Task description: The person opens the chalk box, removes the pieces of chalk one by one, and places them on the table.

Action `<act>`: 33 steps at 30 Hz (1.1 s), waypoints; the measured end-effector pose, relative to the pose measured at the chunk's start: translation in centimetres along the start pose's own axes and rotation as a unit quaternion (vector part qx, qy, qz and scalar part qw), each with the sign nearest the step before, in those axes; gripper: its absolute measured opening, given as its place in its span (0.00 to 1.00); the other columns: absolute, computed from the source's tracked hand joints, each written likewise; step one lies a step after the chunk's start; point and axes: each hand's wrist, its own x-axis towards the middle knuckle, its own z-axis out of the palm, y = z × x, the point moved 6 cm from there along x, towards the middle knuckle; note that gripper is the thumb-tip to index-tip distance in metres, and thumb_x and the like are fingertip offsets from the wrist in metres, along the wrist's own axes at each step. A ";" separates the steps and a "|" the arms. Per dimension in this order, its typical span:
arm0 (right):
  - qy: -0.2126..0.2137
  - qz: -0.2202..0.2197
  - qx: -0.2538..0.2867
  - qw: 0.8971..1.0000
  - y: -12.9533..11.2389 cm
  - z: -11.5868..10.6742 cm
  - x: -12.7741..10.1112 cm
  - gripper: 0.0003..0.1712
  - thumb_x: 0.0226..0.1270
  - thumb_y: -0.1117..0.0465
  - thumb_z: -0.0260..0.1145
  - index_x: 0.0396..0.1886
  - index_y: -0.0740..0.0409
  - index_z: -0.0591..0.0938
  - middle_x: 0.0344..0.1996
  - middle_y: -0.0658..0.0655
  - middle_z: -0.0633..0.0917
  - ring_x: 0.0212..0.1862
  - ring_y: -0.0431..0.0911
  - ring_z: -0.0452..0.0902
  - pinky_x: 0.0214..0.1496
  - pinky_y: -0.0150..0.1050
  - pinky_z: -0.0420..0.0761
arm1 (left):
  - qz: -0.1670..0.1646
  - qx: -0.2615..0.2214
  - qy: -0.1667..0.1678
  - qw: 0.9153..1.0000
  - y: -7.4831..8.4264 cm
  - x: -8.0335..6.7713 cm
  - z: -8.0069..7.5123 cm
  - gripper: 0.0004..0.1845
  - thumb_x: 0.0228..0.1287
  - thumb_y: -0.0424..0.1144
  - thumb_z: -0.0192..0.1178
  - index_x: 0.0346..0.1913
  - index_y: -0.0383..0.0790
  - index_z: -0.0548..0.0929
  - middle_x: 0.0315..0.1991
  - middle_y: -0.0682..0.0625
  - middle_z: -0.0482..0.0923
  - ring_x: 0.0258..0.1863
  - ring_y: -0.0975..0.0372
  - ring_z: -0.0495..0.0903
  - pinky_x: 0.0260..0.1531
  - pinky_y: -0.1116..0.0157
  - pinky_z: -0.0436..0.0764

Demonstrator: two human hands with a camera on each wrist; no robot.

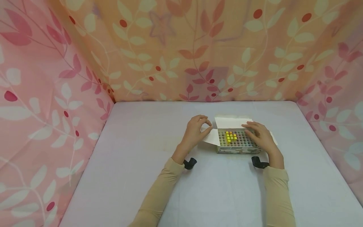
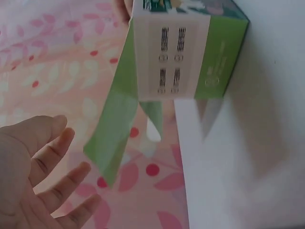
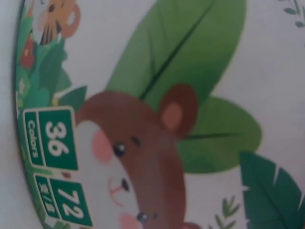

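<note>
Backdrop (image 1: pixel 181 47): patterned cloth with leaves and red berries, orange-pink at the rear, pinker at both sides, enclosing the work area on three sides.

Bench (image 1: pixel 141 176): flat surface under a pale lilac-white cover, bearing everything below.

Sleeves (image 1: pixel 158 192): two, beige, long, entering from the near edge; a small black camera mount sits at each wrist.

Box (image 1: pixel 238 148): cardboard, open at the top, standing on the bench right of centre. White lid flap folded back toward the rear; a side flap (image 1: pixel 212 138) hangs out to the left. The left wrist view shows a white end panel with barcodes and green flaps (image 2: pixel 114 129). The right wrist view shows the printed front at close range: a brown bear (image 3: pixel 138 162), green leaves, and labels reading "36 Colors" and "72".

Left hand (image 1: pixel 195 130): just beside the box's left flap, fingers loosely curved, gripping nothing; in the wrist view the fingers (image 2: pixel 57 152) are spread and relaxed, apart from the flap.

Right hand (image 1: pixel 261 135): lying over the right part of the open box top, fingers extended and resting on the contents.

Contents (image 1: pixel 236 138): rows of small round ends in a grid, mostly grey-looking; a cluster of yellow and orange ones (image 1: pixel 231 136) toward the left-centre.
</note>
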 end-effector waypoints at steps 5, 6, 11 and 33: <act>0.000 0.003 -0.001 1.000 0.2 0.1 0.1 0.20 0.67 0.52 0.58 0.53 0.57 0.78 0.60 0.68 0.71 0.62 0.67 0.59 0.60 0.67 0.55 | 0.041 0.019 -0.059 0.997 2.0 0.7 2.2 0.06 0.61 0.45 0.61 0.37 0.48 0.82 0.52 0.49 0.76 0.59 0.57 0.69 0.62 0.58 0.65; -0.001 0.007 -0.002 1.000 0.2 0.1 0.1 0.20 0.67 0.52 0.58 0.54 0.57 0.78 0.60 0.67 0.71 0.62 0.67 0.59 0.60 0.67 0.55 | 0.044 0.021 -0.073 0.996 2.3 0.8 2.6 0.06 0.61 0.45 0.60 0.38 0.49 0.82 0.53 0.49 0.76 0.60 0.57 0.68 0.62 0.58 0.65; -0.007 0.020 0.001 1.000 0.3 0.0 0.1 0.20 0.68 0.51 0.58 0.54 0.56 0.78 0.60 0.67 0.71 0.62 0.67 0.59 0.60 0.67 0.55 | 0.047 0.040 -0.113 0.992 3.2 1.3 4.3 0.07 0.61 0.48 0.60 0.39 0.51 0.83 0.55 0.51 0.75 0.61 0.58 0.67 0.64 0.60 0.63; 0.014 -0.009 0.010 1.000 0.1 0.1 -0.2 0.18 0.67 0.55 0.59 0.54 0.56 0.78 0.59 0.67 0.72 0.60 0.67 0.62 0.56 0.68 0.59 | 0.042 0.115 -0.170 0.978 4.3 2.9 9.4 0.09 0.63 0.52 0.56 0.41 0.58 0.84 0.59 0.57 0.70 0.65 0.59 0.60 0.66 0.46 0.54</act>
